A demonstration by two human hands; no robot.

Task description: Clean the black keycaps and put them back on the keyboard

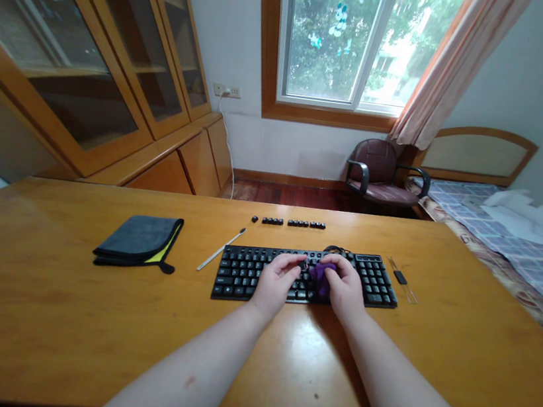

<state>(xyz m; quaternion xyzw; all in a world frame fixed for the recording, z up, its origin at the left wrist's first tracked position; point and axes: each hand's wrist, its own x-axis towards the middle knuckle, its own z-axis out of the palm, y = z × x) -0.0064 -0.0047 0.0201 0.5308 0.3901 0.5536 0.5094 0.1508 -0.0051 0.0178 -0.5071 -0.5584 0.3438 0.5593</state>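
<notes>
on the wooden surface lies the black keyboard, and above its keys the right hand grasps a crumpled purple cloth, while the left hand is bent with thumb and fingers near to each other; whether it pinches something small, i cannot tell. behind the keyboard, loose black keycaps stand in a row, a white-handled brush lies at its left, and a wire keycap puller at its right.

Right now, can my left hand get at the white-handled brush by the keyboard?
Probably yes: the brush lies uncovered on the table beside the keyboard, whose low left end alone separates it from your left hand, though that hand may hold something small.
</notes>
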